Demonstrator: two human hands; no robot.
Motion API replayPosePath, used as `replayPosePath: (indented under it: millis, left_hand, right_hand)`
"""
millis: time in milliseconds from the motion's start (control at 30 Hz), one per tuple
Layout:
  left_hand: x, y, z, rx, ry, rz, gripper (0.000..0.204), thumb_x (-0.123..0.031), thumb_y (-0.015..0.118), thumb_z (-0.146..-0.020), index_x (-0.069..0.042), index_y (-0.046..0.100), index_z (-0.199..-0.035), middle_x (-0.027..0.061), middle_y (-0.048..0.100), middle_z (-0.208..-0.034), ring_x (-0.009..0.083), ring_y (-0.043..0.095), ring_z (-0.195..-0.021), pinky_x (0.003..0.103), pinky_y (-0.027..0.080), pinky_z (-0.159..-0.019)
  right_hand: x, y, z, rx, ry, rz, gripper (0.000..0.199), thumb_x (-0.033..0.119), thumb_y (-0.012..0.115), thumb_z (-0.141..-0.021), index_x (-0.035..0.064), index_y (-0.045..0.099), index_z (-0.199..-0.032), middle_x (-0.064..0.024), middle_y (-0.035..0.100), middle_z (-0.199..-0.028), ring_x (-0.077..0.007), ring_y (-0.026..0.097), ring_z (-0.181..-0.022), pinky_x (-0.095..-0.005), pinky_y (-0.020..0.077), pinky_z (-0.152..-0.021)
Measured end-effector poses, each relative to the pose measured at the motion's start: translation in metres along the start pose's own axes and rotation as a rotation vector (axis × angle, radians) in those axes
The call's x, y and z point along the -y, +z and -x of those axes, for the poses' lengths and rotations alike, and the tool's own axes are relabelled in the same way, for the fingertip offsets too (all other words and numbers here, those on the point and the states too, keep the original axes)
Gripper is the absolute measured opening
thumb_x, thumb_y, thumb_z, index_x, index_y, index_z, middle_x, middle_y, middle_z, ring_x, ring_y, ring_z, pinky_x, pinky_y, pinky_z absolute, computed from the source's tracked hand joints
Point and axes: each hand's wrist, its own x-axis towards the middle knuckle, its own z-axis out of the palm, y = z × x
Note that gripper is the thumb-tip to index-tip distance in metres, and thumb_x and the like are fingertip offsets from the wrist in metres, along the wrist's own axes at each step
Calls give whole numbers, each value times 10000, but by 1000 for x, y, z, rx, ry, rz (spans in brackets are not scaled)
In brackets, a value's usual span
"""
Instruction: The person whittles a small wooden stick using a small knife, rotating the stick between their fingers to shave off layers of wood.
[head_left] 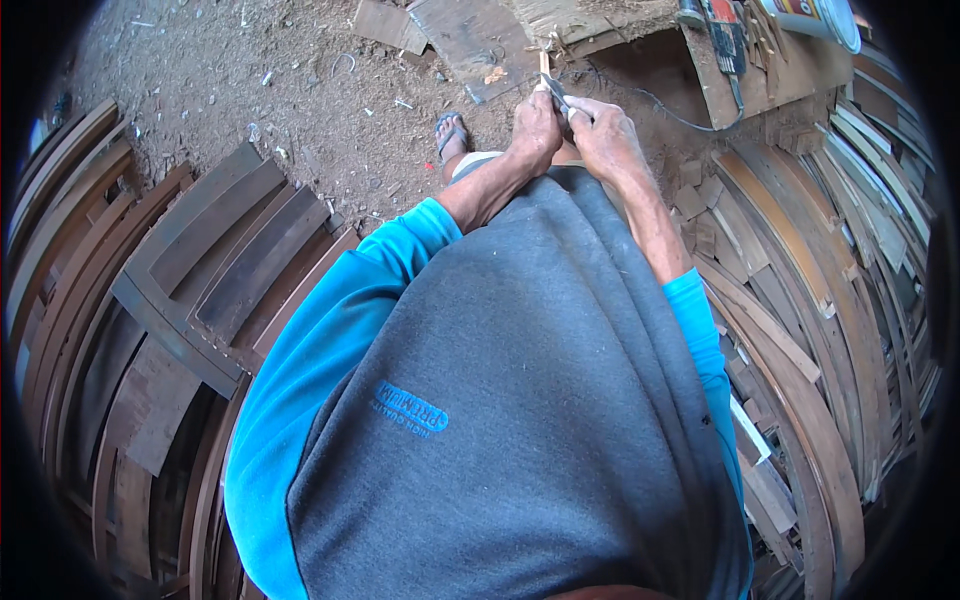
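Out in front of my body, both hands are closed and close together. My left hand (538,128) grips a thin, pale strip of wood (545,63), whose far end sticks out away from me. My right hand (606,137) is wrapped round a dark knife (553,90), its blade lying slantwise against the strip just beyond my left fingers. The knife's handle is mostly hidden in my right fist. The strip's near end is covered by my left fingers.
A wooden board (570,16) with shavings lies ahead. At the far right stand a white bucket (818,22) and a red-and-black power tool (724,38) on a wooden panel (765,95). Stacked planks (210,220) flank my left, more timber (790,250) my right. Sawdust covers the ground (310,110).
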Motion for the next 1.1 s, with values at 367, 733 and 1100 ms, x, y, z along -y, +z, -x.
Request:
replayPosePath:
  millis: [367,733,1100]
  left_hand:
    - [11,-5,-2,-53,301,-88,493,-383,375,-1059,28,609,-921,239,656,-804,323,632,-680,482,487,-623]
    - [14,-7,-11,140,30,414,406,-428,368,-1056,-143,441,-776,9,367,-604,167,364,-488,335,292,-439]
    - [-11,-17,-6,296,-441,902,451,-450,328,-1079,-174,412,-733,-48,318,-543,101,245,-416,279,190,-380]
  right_hand:
    - [0,35,-13,-124,-22,73,369,218,499,-976,9,713,-1191,-283,701,-1170,-452,667,-1127,-489,525,-1015]
    - [3,11,22,-72,-84,24,395,213,504,-980,-23,711,-1220,-256,691,-1242,-397,663,-1182,-429,510,-1052]
    - [15,7,4,-4,-38,23,343,205,509,-974,10,732,-1147,-278,718,-1095,-441,694,-1055,-472,552,-948]
